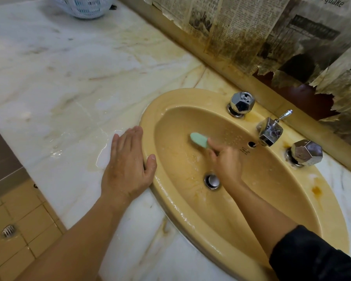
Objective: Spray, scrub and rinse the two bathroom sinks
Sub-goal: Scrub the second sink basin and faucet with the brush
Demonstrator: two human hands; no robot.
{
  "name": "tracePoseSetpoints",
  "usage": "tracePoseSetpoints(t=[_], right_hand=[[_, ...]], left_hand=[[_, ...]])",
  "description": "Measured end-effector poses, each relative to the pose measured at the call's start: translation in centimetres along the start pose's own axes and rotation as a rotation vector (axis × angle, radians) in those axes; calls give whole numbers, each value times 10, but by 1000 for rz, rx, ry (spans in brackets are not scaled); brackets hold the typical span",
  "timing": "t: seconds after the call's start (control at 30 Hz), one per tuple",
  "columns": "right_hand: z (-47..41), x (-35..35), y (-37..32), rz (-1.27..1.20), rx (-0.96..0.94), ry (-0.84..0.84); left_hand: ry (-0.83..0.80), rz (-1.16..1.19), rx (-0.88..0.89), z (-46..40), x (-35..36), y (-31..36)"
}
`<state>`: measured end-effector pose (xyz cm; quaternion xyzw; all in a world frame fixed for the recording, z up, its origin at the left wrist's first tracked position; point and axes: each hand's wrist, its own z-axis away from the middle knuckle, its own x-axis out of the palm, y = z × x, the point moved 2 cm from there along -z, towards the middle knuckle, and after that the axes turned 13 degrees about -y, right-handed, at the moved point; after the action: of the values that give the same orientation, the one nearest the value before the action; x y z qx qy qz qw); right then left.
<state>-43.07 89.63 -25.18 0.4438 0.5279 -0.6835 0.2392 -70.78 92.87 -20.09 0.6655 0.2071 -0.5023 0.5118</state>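
**A worn home bathroom**

The place was a bathroom, old and stained. A mustard-yellow oval sink (pixel 193 216) sat in a veined marble counter (pixel 69 82), wet near the rim. Chrome faceted taps (pixel 242 103) and a spout (pixel 270 131) stood along its back edge. Torn, yellowed newspaper (pixel 272 33) covered the wall above. Below the counter lay beige floor tiles (pixel 28 226) with a round floor drain (pixel 8 230).

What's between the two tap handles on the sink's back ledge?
In the head view, the chrome spout stands between the left handle and the right handle.
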Motion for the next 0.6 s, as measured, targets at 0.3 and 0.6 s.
tracePoseSetpoints(t=[0.3,0.6], right_hand=[[34,11,28,54,194,-202],[35,1,35,80,184,-320]], left_hand=[[-7,17,-3,-1,0,0],[-23,17,-11,-2,-1,0]])
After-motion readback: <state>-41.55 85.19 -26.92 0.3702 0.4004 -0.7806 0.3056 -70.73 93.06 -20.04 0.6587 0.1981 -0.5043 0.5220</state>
